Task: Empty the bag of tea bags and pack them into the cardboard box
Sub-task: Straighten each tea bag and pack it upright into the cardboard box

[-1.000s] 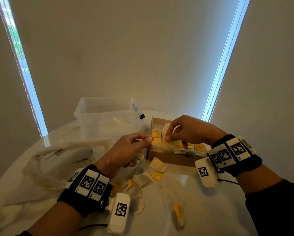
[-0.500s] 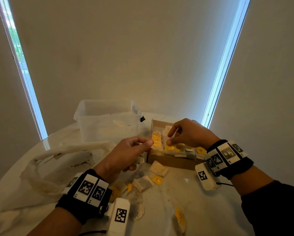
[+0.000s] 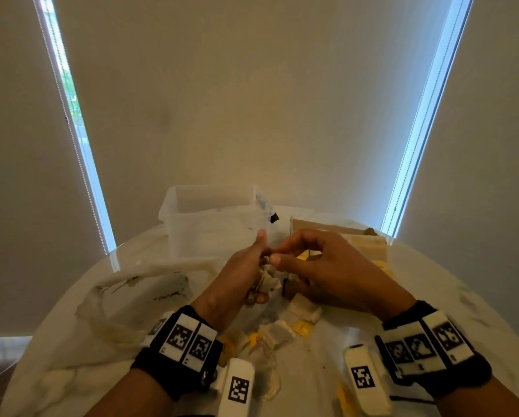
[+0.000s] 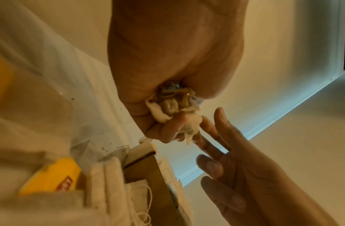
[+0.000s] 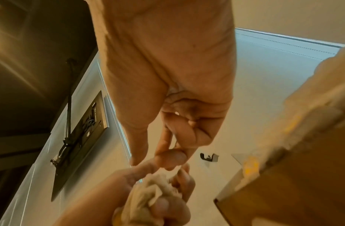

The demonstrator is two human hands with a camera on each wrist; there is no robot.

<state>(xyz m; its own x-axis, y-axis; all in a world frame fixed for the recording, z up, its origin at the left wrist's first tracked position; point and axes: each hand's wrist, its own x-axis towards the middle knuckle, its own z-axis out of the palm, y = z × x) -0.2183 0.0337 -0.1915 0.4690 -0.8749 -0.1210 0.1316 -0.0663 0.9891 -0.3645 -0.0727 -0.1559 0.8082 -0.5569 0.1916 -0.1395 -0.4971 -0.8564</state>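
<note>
Crumpled tea bags (image 3: 267, 281) in left grip (image 3: 240, 284)

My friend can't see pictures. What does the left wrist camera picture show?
The left hand grips a crumpled bunch of tea bags, and the right hand reaches in, fingertips touching the bunch. Lower left, more tea bags with yellow tags lie beside the cardboard box.

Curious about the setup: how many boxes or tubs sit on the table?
2: a clear plastic tub at the far side, a cardboard box right of it, partly behind the right hand.
</note>
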